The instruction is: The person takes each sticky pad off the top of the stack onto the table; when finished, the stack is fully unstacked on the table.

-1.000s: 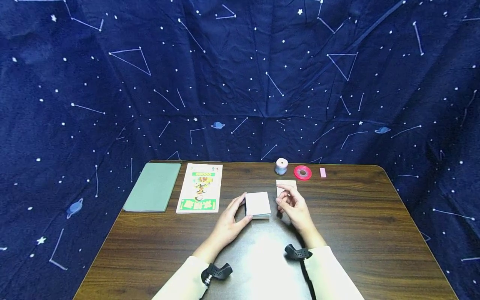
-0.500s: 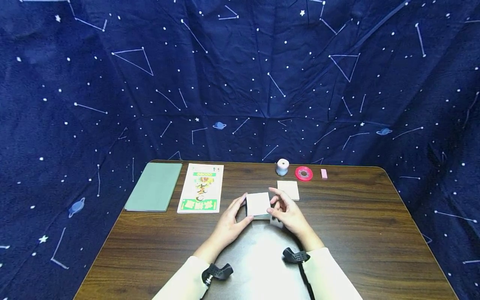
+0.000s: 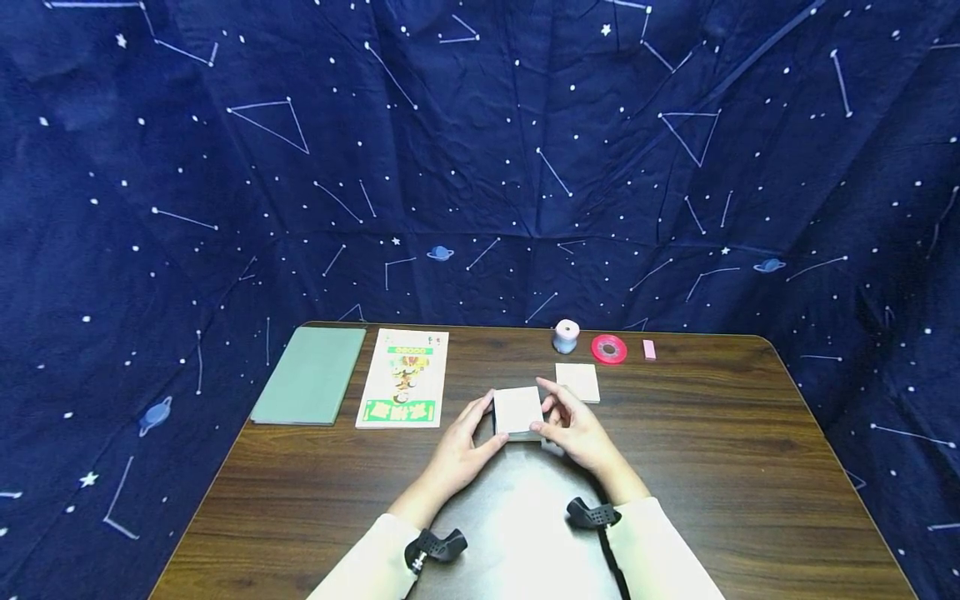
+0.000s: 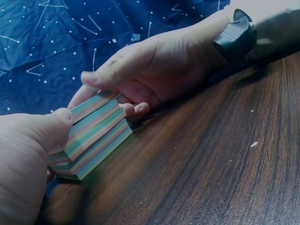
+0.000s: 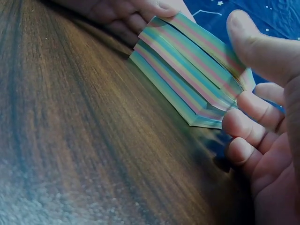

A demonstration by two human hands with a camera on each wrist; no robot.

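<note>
Left grip (image 3: 459, 450) is clamped on the left side of the paper stack (image 3: 517, 410). The right grip (image 3: 581, 432) is by its right edge; I cannot tell if it pinches. The stack sits on the brown desk (image 3: 712, 458), just below the middle of the frame. Left of it is a picture book (image 3: 402, 379); near its upper right, a white pad (image 3: 577, 382). The striped layers look uneven, so soft, flat pushes from both sides should work best.
</note>
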